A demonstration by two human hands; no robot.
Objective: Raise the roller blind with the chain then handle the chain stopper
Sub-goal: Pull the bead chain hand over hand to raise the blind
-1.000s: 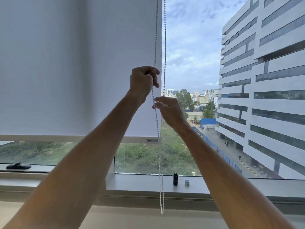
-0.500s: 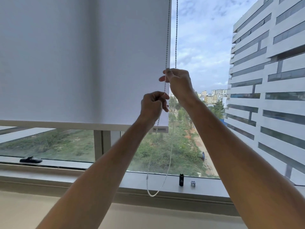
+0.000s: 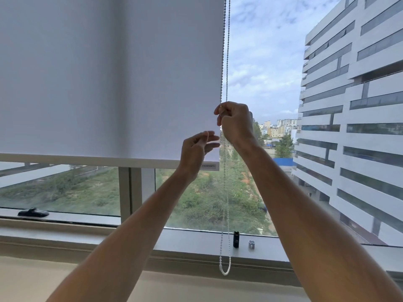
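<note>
Head view: right hand (image 3: pixel 236 122) pinches one strand of bead chain (image 3: pixel 225 62) beside right edge of roller blind (image 3: pixel 109 83); left hand (image 3: pixel 196 152) below, fingers loosely spread, empty. Blind covers upper window. Advice: pull straight down, regrip hand-over-hand, keep strand taut.

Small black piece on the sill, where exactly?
Head view, lower right of centre: black piece stands on the sill, between the chain loop and a small grey clip.

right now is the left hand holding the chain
No, the left hand is open with loose fingers beside the chain, touching none of it; only the right hand grips it.
</note>
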